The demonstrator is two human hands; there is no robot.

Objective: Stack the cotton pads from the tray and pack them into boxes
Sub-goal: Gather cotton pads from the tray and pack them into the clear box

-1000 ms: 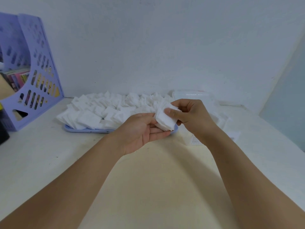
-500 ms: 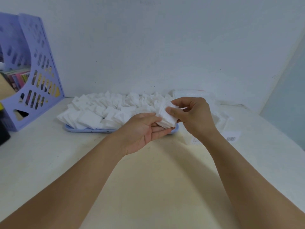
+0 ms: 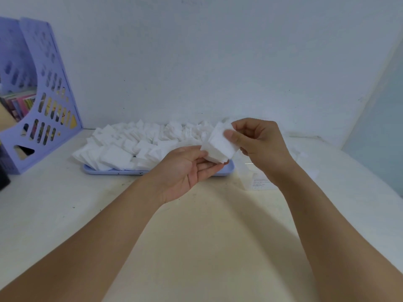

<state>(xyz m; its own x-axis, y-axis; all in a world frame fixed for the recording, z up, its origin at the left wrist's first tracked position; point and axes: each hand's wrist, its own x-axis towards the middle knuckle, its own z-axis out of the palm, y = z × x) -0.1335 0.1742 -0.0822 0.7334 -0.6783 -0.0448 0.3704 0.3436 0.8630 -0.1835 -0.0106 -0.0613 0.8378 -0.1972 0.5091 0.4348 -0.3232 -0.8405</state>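
Scanning from the left edge of the table point(image 3: 54, 214), I see a lilac file holder point(image 3: 41, 101) standing against the wall at the back left corner, with coloured spines of books point(image 3: 19, 104) showing through its cut-outs. Just in front of it, at the very left edge, part of a dark object point(image 3: 3, 171) shows, too cropped for me to tell what it is.

Further right, along the back edge, a pale blue tray point(image 3: 104, 170) lies flat, heaped with loose white cotton pads point(image 3: 135, 140) that spill over its near rim.

Over the right end of that tray my left hand point(image 3: 187, 171) is turned palm up with its fingers loosely extended, the fingertips touching the underside of a small stack of cotton pads point(image 3: 219, 147). That stack is held in the air, tilted, above the tray's right end.

My right hand point(image 3: 259, 147) grips the stack from its right side, the thumb pressed on the top face and the other fingers curled behind it.

Below and just right of that hand, a clear box point(image 3: 255, 182) with a printed label rests on the table near the tray's right end; its outline is faint and partly hidden by the wrist. More white pieces point(image 3: 305, 153) lie behind the right forearm, too blurred for me to name.
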